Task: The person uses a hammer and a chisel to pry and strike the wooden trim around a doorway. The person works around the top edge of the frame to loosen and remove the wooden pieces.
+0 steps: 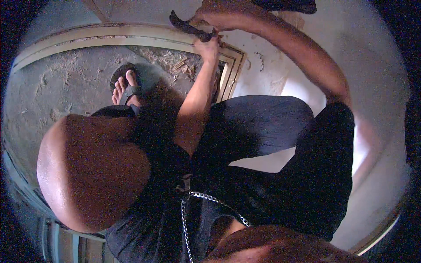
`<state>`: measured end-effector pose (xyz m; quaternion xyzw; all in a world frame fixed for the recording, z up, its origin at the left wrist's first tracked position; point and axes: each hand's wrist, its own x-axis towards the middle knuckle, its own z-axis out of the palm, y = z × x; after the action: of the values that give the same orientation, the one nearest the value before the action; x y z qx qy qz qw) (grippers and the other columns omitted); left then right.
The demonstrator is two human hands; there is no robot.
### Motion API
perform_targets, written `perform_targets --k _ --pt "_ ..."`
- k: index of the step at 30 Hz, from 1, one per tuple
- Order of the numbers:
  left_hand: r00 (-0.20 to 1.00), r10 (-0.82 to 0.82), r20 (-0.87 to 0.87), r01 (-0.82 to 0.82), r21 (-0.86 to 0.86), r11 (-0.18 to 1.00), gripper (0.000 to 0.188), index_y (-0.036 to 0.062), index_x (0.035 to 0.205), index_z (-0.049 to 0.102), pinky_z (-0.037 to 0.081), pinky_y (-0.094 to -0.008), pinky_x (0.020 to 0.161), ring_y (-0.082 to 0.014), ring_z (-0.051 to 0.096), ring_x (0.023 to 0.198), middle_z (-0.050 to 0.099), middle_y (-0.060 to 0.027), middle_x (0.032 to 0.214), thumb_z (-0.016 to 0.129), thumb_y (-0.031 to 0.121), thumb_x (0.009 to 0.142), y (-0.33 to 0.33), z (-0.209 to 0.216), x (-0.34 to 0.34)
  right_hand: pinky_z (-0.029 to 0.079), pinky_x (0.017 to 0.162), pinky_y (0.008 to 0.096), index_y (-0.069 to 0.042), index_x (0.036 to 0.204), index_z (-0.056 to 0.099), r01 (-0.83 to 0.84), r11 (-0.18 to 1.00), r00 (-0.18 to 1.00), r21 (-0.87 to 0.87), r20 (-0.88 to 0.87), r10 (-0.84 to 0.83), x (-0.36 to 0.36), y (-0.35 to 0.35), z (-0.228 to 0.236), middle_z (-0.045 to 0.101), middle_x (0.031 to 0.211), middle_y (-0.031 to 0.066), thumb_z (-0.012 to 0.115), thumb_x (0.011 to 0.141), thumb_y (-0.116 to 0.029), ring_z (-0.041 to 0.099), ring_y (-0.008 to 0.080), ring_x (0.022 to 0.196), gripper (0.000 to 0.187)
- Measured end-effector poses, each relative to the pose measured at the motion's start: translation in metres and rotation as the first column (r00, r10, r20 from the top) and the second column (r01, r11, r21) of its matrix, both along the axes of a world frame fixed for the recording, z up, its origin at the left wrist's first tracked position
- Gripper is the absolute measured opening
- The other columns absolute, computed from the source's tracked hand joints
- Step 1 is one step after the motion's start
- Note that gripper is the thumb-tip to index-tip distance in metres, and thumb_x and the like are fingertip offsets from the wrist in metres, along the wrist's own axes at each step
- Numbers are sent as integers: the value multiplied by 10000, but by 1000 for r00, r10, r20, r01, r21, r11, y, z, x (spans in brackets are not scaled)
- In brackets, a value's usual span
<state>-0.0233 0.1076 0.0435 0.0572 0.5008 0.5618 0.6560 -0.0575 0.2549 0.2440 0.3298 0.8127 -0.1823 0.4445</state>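
My right hand is closed around the grip of a dark tool that looks like a claw hammer; its handle is mostly hidden. The tool's curved, pronged end points left, and its other end sits just above my left hand. My left hand is at the corner of a pale frame, fingers drawn together under the tool. Whatever those fingers hold is hidden. The frame's surface is worn and stained.
Wood scraps and debris lie on rough grey ground inside the frame. My sandalled foot rests there, with my bare bent knee at the left. A dark elongated object is at the top edge. Pale, marked flooring spreads to the right.
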Motion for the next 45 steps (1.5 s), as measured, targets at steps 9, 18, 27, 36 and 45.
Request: perform_targets --k 9,18,27,36,45 --pt "980 -23 -198 39 79 996 153 -20 817 660 466 -278 642 -117 568 655 659 -32 756 716 107 753 -5 -17 5 520 701 406 -126 1149 612 -3 999 998 45 -57 5 9 -8 -5 662 949 118 534 875 -249 640 272 836 311" --pt "950 39 -309 18 178 984 287 -41 903 617 471 -301 711 -155 575 731 654 -64 833 742 101 687 -6 -49 14 512 690 396 -115 1134 609 14 998 986 63 -165 -3 12 -15 -6 659 950 112 497 897 -242 643 278 814 291" --pt "965 -154 -214 151 -29 988 146 -17 838 644 470 -292 660 -128 564 692 642 -41 792 677 54 714 -10 -47 20 502 686 381 -105 1151 592 68 997 998 47 -5 -68 11 -16 -8 661 928 125 526 866 -237 643 261 818 321" --pt "956 -149 -255 160 25 987 275 1 938 627 475 -308 633 -147 556 694 626 -39 839 738 100 706 -13 -58 14 501 737 389 -105 1176 582 292 956 955 39 45 -294 -4 -13 7 647 988 153 531 893 -275 634 276 866 334" --pt "979 -200 -42 200 -21 980 298 -27 932 626 493 -324 632 -157 590 669 663 -76 848 766 139 726 -10 6 14 508 783 405 -357 1315 465 559 817 825 141 -191 -532 36 -18 37 650 1057 100 449 950 -209 646 265 882 394"
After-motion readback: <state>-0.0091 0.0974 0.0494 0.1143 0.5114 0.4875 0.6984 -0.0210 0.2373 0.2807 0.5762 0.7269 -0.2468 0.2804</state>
